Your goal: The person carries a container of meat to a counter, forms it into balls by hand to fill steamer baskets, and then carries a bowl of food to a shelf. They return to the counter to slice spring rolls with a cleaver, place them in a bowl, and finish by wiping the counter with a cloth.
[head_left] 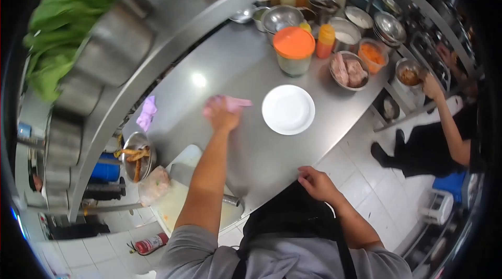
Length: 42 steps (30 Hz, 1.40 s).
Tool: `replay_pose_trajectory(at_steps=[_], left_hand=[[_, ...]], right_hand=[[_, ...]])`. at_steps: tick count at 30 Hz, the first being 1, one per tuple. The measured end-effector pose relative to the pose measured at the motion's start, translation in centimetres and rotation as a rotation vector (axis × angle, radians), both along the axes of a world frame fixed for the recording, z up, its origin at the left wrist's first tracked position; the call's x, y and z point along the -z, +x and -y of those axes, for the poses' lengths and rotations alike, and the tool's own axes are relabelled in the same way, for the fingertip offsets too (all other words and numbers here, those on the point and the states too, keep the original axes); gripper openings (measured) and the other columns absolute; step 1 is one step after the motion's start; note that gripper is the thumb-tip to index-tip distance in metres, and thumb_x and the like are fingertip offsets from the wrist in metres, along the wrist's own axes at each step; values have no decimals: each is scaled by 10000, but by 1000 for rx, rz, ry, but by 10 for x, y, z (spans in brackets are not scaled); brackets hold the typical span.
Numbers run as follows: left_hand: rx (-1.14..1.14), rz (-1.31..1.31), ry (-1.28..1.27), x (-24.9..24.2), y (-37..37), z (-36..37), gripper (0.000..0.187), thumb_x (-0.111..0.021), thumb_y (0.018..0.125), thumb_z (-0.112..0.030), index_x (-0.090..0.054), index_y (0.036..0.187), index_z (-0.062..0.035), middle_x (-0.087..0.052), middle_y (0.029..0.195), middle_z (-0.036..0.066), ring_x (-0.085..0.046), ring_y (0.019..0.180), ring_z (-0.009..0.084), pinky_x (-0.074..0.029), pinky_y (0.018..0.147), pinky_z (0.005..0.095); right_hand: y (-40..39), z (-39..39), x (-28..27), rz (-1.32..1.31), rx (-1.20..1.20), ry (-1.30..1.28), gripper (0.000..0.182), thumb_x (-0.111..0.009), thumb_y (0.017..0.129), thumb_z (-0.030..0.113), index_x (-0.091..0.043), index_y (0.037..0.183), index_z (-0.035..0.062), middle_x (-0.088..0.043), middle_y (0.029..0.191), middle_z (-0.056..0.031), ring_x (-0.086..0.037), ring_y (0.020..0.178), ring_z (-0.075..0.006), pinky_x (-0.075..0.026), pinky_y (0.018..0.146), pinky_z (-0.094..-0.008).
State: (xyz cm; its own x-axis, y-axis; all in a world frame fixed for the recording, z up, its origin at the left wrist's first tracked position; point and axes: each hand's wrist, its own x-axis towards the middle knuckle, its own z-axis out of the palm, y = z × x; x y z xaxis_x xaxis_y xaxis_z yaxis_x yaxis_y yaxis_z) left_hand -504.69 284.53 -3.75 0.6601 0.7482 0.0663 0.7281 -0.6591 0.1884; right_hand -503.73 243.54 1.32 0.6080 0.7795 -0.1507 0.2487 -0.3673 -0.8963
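Note:
My left hand (pixel 226 117) presses a pink cloth (pixel 238 102) against the steel counter (pixel 261 164), its fingers partly hidden in the folds. To the right of it, apart from the cloth, lies a white plate (pixel 288 109) with nothing on it. My right hand (pixel 317 184) is at the front edge of the counter, fingers loosely curled and apart, with nothing visible in them. A crumpled purple cloth (pixel 147 113) lies near the counter's left side. Under my left forearm are a cutting board (pixel 183 203) and a broad knife (pixel 183 173).
Behind the plate stand an orange-lidded tub (pixel 294 44), a sauce bottle (pixel 326 41) and a bowl of raw meat (pixel 349 71). A metal bowl (pixel 148 161) and a plastic bag (pixel 155 186) sit left. A shelf (pixel 172 38) overhangs. A co-worker (pixel 434 138) stands right.

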Motion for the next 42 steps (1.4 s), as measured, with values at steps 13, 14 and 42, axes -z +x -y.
replay_pose_trajectory(at_steps=[13, 14, 42], left_hand=[[820, -420, 331, -20, -81, 34, 548, -574, 832, -208, -475, 1357, -86, -427, 1426, 137, -376, 1328, 393, -294, 1109, 508], [828, -428, 243, -30, -89, 86, 552, -576, 827, -191, -475, 1358, -83, -410, 1437, 164, -369, 1329, 412, -280, 1116, 508], [503, -29, 129, -4, -68, 305, 855, -635, 799, -441, -300, 1463, -20, -194, 1501, 322, -185, 1381, 514, -120, 1123, 578]], right_hand=[[-32, 150, 16, -40, 856, -181, 266, -605, 897, 185, -598, 1107, 21, -682, 893, -192, -677, 792, -305, -532, 719, -372], [-30, 149, 20, -65, 868, -170, 269, -605, 898, 193, -599, 1110, 27, -683, 900, -192, -678, 796, -309, -533, 721, -373], [180, 25, 257, -181, 159, -352, 317, -582, 868, 358, -671, 975, 73, -680, 951, -172, -645, 930, -373, -531, 782, -422]])
